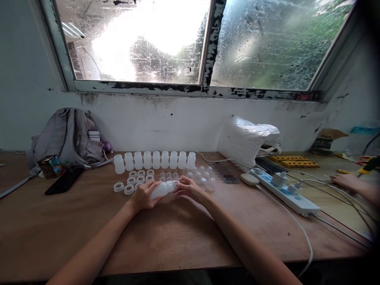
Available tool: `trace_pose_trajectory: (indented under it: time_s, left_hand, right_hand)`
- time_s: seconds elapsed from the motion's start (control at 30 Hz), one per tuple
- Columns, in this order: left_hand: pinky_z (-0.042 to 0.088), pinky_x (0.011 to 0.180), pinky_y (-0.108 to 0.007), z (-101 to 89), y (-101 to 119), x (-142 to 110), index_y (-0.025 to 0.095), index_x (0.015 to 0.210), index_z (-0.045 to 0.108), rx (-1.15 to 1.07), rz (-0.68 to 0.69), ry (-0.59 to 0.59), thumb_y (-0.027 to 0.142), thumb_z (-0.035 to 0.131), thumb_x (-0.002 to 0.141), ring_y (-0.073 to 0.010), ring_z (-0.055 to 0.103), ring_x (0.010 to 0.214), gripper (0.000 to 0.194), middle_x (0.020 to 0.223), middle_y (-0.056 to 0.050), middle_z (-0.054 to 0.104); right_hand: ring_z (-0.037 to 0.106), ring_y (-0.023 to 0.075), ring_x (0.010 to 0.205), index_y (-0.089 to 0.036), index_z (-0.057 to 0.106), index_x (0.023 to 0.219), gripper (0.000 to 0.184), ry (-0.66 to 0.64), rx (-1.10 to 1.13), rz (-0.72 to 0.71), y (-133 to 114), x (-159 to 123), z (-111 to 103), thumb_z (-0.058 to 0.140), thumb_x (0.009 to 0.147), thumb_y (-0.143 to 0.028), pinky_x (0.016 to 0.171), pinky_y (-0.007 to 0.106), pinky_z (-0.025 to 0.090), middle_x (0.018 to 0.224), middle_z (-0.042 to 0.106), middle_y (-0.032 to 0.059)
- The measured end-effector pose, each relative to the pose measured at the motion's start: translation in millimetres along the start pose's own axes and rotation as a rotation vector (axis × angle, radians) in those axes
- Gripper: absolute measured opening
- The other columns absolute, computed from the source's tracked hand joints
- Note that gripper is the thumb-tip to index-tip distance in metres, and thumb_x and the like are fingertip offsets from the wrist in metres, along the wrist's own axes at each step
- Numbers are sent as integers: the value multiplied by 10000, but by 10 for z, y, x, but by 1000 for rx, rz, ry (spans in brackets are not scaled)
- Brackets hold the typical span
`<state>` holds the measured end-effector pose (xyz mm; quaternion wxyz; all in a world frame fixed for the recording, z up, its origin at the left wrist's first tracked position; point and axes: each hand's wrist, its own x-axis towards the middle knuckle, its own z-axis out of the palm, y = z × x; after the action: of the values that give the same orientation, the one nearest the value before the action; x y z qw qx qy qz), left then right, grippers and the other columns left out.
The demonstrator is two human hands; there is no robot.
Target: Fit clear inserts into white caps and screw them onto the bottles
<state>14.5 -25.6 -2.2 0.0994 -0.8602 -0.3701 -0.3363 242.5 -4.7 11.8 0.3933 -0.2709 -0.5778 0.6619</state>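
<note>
A milky white baby bottle point(159, 191) lies tilted in my left hand point(144, 196), whose fingers wrap round its body. At its right end sits a clear cap point(172, 185), and my right hand point(188, 187) closes its fingertips on it. Behind my hands stands a row of several empty white bottles point(147, 160). In front of that row lie several white collar rings point(131, 181), nearest my left hand. Small clear nipples point(168, 175) are grouped in the middle, partly hidden by my hands. Several clear caps point(202, 174) stand just beyond my right hand.
To the left are a grey backpack point(69, 136), a drink carton point(51, 166) and a black phone point(64, 181). A power strip point(286, 192) with cables crosses the right side, near a white bag point(247, 138). Another person's hand point(346, 182) is at far right by yellow strips point(293, 161).
</note>
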Motion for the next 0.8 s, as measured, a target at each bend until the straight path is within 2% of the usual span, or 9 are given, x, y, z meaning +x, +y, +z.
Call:
trace_pose_trajectory:
  time_s: [0.07, 0.2, 0.3, 0.37, 0.53, 0.67, 0.8]
  left_hand:
    - [465, 725, -301, -7, 25, 34, 168, 1089, 435, -27, -24, 15, 388, 494, 722, -192, 549, 857, 432, 950, -83, 556]
    - [454, 758, -307, 9, 134, 121, 195, 1105, 413, -117, -166, 57, 413, 500, 718, -193, 549, 889, 452, 990, -68, 565]
    - [460, 716, -301, 25, 183, 165, 209, 1085, 416, -204, -242, -2, 430, 500, 715, -194, 559, 856, 440, 976, -59, 571]
    - [461, 658, -298, 14, 142, 182, 205, 1048, 427, -230, -314, 27, 440, 498, 711, -194, 569, 791, 417, 910, -51, 579]
    - [440, 614, -299, -169, -257, 177, 181, 971, 436, -146, -631, 315, 478, 509, 677, -199, 562, 697, 424, 792, -37, 561]
    - [436, 650, -296, -385, -685, 67, 172, 987, 444, -125, -915, 500, 502, 492, 671, -208, 561, 758, 459, 872, -60, 566]
    - [431, 701, -305, -471, -1008, -88, 157, 1001, 483, -238, -1082, 600, 496, 484, 671, -221, 558, 827, 474, 908, -75, 587]
  right_hand:
    - [587, 148, 672, -171, 475, 783, 236, 36, 10, -28, -15, 8, 17, 608, 671, -331, 647, 319, 472, 723, 572, 12]
    - [583, 141, 653, -187, 503, 855, 260, 144, 19, -110, -97, 14, 75, 574, 692, -377, 609, 300, 477, 742, 573, 15]
    - [584, 139, 665, -208, 513, 962, 320, 143, 25, -84, -143, 6, 115, 538, 713, -407, 595, 291, 481, 872, 571, 41]
    - [586, 140, 672, -213, 508, 999, 343, 144, 22, -47, -133, 5, 121, 513, 727, -420, 588, 289, 485, 947, 558, 62]
    - [581, 135, 649, -189, 513, 983, 346, 174, -22, 49, 3, 37, 56, 514, 727, -421, 552, 265, 489, 937, 557, 82]
    - [569, 111, 595, -183, 509, 965, 327, 185, -15, 64, 135, 79, 18, 530, 722, -400, 512, 239, 483, 888, 556, 66]
    - [556, 96, 541, -167, 509, 948, 325, 169, -11, 90, 229, 123, 31, 553, 709, -383, 455, 216, 466, 828, 556, 53]
